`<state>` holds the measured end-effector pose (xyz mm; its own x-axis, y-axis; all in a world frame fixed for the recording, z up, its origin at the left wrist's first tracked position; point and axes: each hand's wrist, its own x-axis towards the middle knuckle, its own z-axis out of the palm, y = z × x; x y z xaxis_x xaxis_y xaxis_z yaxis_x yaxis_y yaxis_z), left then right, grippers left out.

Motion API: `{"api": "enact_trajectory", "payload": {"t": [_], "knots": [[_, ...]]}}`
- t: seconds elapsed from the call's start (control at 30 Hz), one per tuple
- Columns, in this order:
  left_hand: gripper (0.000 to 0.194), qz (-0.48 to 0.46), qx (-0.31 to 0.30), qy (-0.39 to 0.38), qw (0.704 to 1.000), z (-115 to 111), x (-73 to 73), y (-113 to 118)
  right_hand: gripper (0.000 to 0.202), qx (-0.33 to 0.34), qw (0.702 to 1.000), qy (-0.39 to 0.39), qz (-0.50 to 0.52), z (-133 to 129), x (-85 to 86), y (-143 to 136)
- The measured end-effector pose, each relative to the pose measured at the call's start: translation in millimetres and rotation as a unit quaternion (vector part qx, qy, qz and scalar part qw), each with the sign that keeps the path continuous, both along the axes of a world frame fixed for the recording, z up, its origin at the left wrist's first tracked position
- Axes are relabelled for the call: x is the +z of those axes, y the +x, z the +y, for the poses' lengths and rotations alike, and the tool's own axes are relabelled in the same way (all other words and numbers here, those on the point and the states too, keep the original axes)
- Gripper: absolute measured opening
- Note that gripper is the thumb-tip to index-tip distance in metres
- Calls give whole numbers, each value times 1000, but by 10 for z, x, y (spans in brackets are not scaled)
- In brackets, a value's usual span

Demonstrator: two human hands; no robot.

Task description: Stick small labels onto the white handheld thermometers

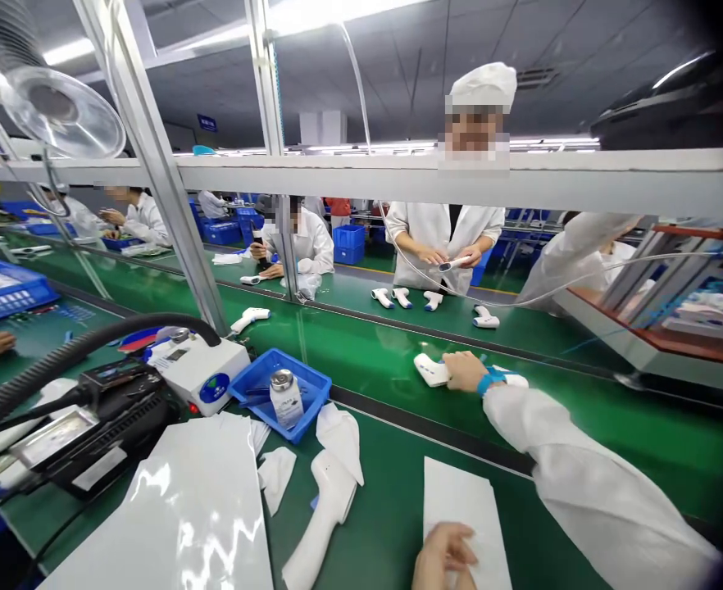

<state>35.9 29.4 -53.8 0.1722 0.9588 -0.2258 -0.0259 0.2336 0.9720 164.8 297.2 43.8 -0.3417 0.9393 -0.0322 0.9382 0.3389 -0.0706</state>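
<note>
On the green belt, just left of the R hand's fingers, lies a white gun-shaped device; its visible part slopes slightly down to the right, toward that hand. R fingers are bent over its right end, touching; can't tell if gripping or only resting, undersides hidden. R hand is nearer to it by far; L hand is well apart, on the near side, half-curled over the lower part of white sheets, pinch or no pinch unclear. A 2nd device is on the near bench, left of the sheets, long axis running lower-left to upper-right, w/ white tissue over its upper end; L hand is the closer one. Containers: sm. blue tray beyond that device holds a metal-capped bottle, tilted a bit, plus dark bits, unclear what. Far left, blue basket w/ white pcs, partly out of frame.
</note>
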Motion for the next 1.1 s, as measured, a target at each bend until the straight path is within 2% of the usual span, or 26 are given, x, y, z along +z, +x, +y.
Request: {"api": "enact_trajectory", "payload": {"t": [0.1,0.23,0.3,0.33,0.4,0.47,0.5,0.53,0.6,0.67,0.73,0.83,1.1], "knots": [[61,-76,84,16,993,-29,115,-25,25,-40,997,-30,60,-520,-14,-39],[92,-175,194,37,965,-43,296,-64,19,-48,978,-108,171,-1643,-120,-150],[100,-231,207,7,951,-45,376,-96,21,-17,918,-213,335,-2226,-148,-230],[97,-249,213,-18,944,-46,411,-123,30,-9,890,-236,390,-2484,-151,-268],[86,-250,235,-40,939,-47,471,-206,49,-8,839,-307,449,-2894,-148,-315],[78,-234,244,-24,941,-46,515,-320,47,-18,820,-358,446,-3151,-159,-307],[77,-227,230,-19,946,-49,531,-380,38,-26,830,-352,432,-3227,-179,-281],[79,-220,202,-21,954,-57,541,-433,29,-38,853,-316,413,-3275,-213,-241],[81,-208,134,-39,968,-94,545,-505,18,-74,910,-190,362,-3316,-322,-141],[81,-205,78,-63,974,-158,524,-512,16,-110,936,-93,320,-3322,-465,-43],[76,-205,52,-84,974,-231,484,-466,15,-129,942,-62,304,-3330,-601,25],[64,-183,53,-85,978,-307,421,-375,15,-136,936,-47,320,-3362,-729,50],[60,-158,53,-72,983,-293,401,-333,16,-155,914,-49,371,-3367,-781,-33]]}}
